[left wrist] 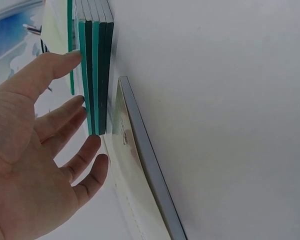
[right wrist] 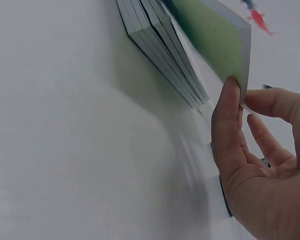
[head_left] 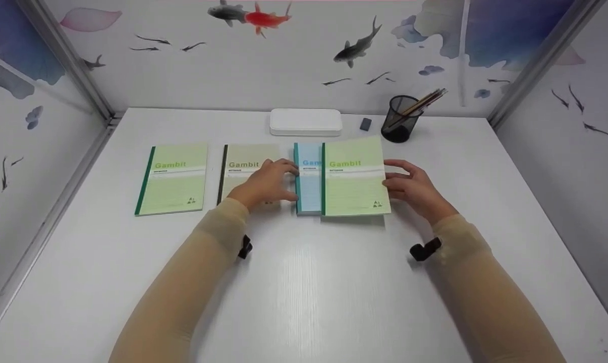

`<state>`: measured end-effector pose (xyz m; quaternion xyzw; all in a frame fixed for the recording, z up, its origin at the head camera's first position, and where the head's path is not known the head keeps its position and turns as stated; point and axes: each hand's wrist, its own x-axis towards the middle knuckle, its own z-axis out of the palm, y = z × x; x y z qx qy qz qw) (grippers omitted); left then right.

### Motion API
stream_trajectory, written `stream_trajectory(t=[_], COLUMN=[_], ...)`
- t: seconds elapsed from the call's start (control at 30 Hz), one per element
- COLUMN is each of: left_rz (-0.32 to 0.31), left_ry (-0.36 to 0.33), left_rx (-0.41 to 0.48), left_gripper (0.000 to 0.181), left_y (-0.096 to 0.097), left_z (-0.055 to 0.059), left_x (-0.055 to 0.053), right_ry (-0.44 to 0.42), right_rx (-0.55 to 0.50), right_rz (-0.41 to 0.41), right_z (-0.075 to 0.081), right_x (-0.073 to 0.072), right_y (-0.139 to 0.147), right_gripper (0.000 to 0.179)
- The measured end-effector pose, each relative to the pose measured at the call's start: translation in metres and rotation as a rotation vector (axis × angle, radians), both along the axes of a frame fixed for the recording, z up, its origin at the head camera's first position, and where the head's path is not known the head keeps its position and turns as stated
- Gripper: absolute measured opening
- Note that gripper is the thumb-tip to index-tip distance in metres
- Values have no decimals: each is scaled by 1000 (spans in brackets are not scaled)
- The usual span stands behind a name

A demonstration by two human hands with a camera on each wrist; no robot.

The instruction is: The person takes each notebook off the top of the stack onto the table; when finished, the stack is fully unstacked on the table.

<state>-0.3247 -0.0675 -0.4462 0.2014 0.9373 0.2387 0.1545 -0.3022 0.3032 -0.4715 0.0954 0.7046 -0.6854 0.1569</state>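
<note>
My right hand pinches a green notebook by its right edge, thumb on one face and fingers on the other in the right wrist view. That notebook is raised over a stack topped by a blue notebook, covering its right part. In the left wrist view the stack's spines show several notebooks piled together. My left hand has its fingers spread, with the fingertips right at those spines. Beneath the left hand lies a beige notebook, partly hidden by it.
Another green notebook lies at the left of the table. Toward the back wall are a white case, a small dark eraser-like block and a black mesh cup with pencils. Patterned walls enclose the table's back and sides.
</note>
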Motion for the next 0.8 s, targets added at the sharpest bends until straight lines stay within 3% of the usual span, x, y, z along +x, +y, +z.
stream_trajectory(t=[0.27, 0.8], left_rz=[-35, 4], left_ry=[29, -5], left_rx=[-9, 3], left_gripper=[63, 64], left_y=[-1, 1], left_z=[2, 2], left_x=[1, 2], right_ry=[21, 48], right_rx=[-71, -112], right_rz=[-25, -49], right_z=[3, 11], right_x=[10, 23], right_y=[28, 101], right_gripper=[67, 68])
